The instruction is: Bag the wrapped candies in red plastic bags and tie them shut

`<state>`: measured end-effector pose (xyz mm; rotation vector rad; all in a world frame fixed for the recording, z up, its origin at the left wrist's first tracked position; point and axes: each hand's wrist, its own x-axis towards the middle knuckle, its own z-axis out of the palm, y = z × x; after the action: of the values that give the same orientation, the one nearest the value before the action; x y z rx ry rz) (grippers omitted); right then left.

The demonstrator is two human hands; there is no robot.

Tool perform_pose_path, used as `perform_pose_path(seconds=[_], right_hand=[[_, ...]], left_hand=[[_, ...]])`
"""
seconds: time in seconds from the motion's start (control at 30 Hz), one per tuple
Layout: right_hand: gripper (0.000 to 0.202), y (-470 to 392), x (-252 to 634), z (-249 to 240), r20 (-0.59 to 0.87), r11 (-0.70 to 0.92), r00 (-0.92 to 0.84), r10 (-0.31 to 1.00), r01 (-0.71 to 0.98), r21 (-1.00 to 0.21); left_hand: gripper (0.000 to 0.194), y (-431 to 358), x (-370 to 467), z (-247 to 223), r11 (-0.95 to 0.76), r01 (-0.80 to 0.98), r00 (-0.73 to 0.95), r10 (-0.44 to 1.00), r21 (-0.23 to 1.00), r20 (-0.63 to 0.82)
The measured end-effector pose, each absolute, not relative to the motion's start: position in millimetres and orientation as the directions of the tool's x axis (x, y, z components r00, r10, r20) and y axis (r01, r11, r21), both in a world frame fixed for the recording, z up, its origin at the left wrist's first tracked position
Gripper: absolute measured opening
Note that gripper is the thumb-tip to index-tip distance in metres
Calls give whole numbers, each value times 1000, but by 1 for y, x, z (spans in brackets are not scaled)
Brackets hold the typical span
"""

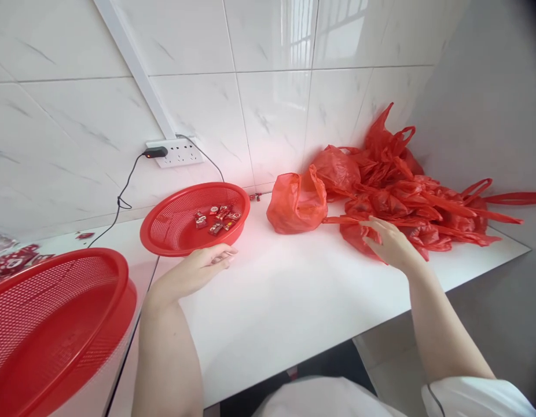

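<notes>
My left hand [210, 262] is in front of the round red basket [164, 231], its fingers bent together; whether anything is in them is hidden. Several small wrapped sweets [216, 228] lie in that basket. At the right, my right hand [383, 238] reaches to the near side of a heap of red plastic bags [393, 197], thumb and fingers apart, next to a bag handle. A single red bag [296, 208] stands upright with its top open, between the basket and the heap.
A larger red basket [55, 324] is at the lower left, with wrapped packets [16, 260] behind it. A socket strip [179, 153] with a black plug [155, 152] and cable is on the tiled wall. The white table [268, 301] has its front edge near my body.
</notes>
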<state>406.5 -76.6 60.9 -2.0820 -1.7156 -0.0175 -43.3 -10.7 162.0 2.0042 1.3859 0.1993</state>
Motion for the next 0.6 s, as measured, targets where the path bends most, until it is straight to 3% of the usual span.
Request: perform_pose_path(seconds=[0.1, 0.2, 0.3, 0.43, 0.5, 0.6], right_hand=[[35, -71, 383, 52, 295, 48, 73, 953, 923, -383], [29, -62, 349, 54, 289, 229, -96, 953, 852, -472], [29, -46, 322, 70, 353, 324, -148, 924, 793, -515], [35, 3, 307, 96, 459, 285, -2, 888, 786, -548], [39, 36, 306, 102, 423, 179, 87, 902, 816, -549], [33, 78, 304, 98, 293, 23, 161, 942, 843, -538]], left_hand=[[46, -7, -47, 151, -170, 698, 454, 856, 696, -246], [48, -1, -55, 129, 1, 592, 416, 856, 806, -307], [52, 5, -61, 94, 151, 481, 345, 873, 863, -345], [55, 15, -59, 42, 224, 233, 100, 962, 946, -253], [57, 20, -57, 23, 224, 160, -50, 975, 961, -219], [60, 27, -55, 5, 167, 148, -135, 980, 975, -147]])
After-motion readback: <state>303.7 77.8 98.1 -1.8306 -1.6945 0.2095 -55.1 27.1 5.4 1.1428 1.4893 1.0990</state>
